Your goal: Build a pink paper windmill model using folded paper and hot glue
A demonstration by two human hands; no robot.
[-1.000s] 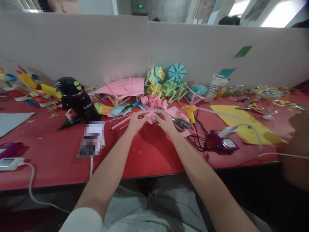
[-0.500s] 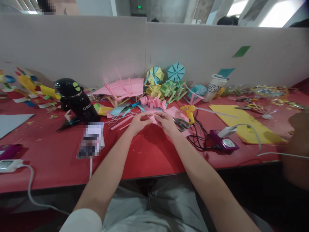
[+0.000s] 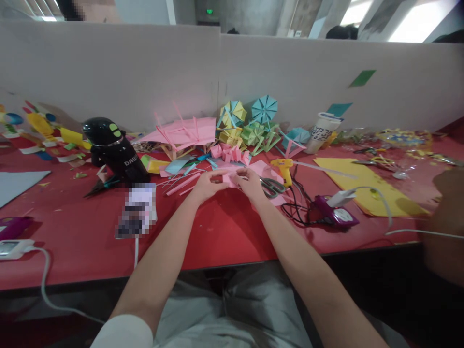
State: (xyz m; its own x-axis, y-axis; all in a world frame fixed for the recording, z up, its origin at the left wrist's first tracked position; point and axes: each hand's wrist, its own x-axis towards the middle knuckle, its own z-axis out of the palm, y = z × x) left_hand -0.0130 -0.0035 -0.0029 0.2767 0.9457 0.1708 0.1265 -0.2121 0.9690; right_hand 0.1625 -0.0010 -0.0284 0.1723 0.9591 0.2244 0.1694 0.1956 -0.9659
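Observation:
A small piece of pink paper (image 3: 228, 180) is held between my two hands, just above the red table. My left hand (image 3: 209, 185) pinches its left side between thumb and fingers. On the other side my right hand (image 3: 250, 182) is closed on the same paper, its fingertips partly covering it. Scissors with grey-green handles (image 3: 272, 186) lie right beside my right hand. Folded pink paper pieces (image 3: 231, 153) sit just beyond my fingers, and pink strips (image 3: 183, 184) lie to the left of my left hand.
A yellow glue gun (image 3: 283, 169) stands at right, its cable running to a purple power socket (image 3: 336, 212). Yellow paper sheets (image 3: 369, 188) lie farther right. A black bottle (image 3: 116, 152) and a phone (image 3: 137, 210) are at left. Folded paper umbrellas (image 3: 264, 108) lean on the partition.
The pink paper has turned slightly between my fingers, and more of its flat side shows now. Both hands have barely shifted; everything else lies as before.

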